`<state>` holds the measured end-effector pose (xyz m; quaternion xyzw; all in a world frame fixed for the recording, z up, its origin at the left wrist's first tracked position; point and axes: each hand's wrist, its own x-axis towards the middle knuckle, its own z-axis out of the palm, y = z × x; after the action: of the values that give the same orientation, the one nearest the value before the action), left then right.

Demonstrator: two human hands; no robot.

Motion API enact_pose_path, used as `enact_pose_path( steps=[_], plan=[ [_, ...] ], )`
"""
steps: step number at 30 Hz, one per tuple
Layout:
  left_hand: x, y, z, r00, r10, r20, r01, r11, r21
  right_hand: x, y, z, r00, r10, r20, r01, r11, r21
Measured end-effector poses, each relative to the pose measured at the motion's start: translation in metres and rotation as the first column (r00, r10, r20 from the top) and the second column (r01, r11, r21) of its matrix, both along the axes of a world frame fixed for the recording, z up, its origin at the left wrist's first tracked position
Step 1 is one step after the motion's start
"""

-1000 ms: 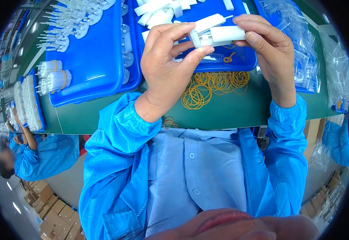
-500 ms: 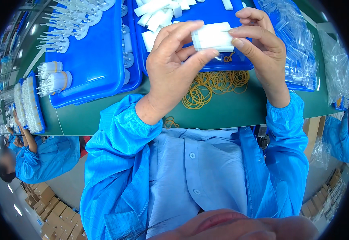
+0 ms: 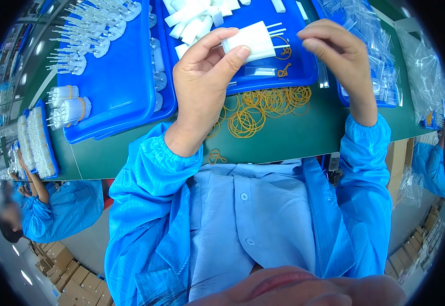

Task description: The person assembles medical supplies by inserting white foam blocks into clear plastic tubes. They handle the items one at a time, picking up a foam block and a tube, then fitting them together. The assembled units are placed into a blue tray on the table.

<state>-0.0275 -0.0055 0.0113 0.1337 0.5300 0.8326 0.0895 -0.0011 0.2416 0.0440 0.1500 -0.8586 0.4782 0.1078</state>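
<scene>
My left hand grips a white block between thumb and fingers, above a blue tray. Several thin white pins stick out from the block's right end. To its right, my right hand hovers apart from the block, its fingers curled and thumb near the index finger with a small gap; nothing shows between them. A yellow rubber band shows by the pins; whether it goes around them I cannot tell. Below the hands, a pile of yellow rubber bands lies on the green table.
White blocks heap at the tray's far side. Another blue tray at left holds pinned white pieces and banded bundles. Clear plastic pieces fill a tray at right, beside plastic bags. A co-worker sits far left.
My right hand has let go of the white block and moved right and slightly down. My left hand has shifted left with the block, and the pins at its right end now show.
</scene>
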Motion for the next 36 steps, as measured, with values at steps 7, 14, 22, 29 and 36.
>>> enact_pose_path(
  steps=[7,14,22,29,36],
  plan=[
    [0.000,0.000,-0.005,0.976,0.052,-0.211,-0.064,0.997,-0.053,0.003,-0.031,-0.013,0.990,0.141,0.003,-0.139,0.979,0.146],
    [0.002,0.000,-0.005,0.939,0.095,-0.330,-0.135,0.986,-0.099,0.006,-0.027,-0.007,0.987,-0.130,-0.099,0.133,0.991,0.025],
    [0.003,0.003,-0.008,0.870,0.113,-0.480,-0.249,0.941,-0.231,0.009,-0.044,0.011,0.930,-0.060,-0.363,0.131,0.976,0.174],
    [0.007,0.003,-0.009,0.778,0.061,-0.626,-0.361,0.858,-0.365,0.006,-0.039,0.009,0.947,0.018,-0.322,0.056,0.974,0.218],
    [0.006,0.005,-0.007,0.670,0.046,-0.741,-0.462,0.807,-0.368,0.005,-0.042,0.003,0.966,-0.048,-0.256,0.074,0.993,0.095]
  ],
)
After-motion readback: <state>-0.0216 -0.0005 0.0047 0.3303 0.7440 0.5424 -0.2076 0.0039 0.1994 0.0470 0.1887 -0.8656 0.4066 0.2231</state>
